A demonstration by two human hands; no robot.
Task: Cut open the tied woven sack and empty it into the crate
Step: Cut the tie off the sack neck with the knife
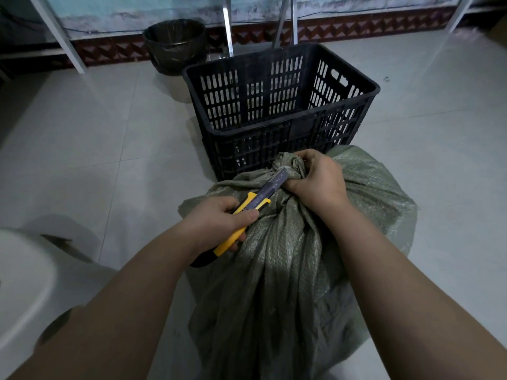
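One unreadable mark on knife blade [275, 180]

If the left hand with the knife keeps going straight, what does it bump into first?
Probably the tied neck of the woven sack. The left hand aims the utility knife there, and the right hand gripping that neck sits just behind, so depth is uncertain.

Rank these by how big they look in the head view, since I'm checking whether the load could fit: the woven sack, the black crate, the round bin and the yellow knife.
1. woven sack, though it is nearest the camera, so its lead over the crate is unsure
2. black crate
3. round bin, farthest away
4. yellow knife
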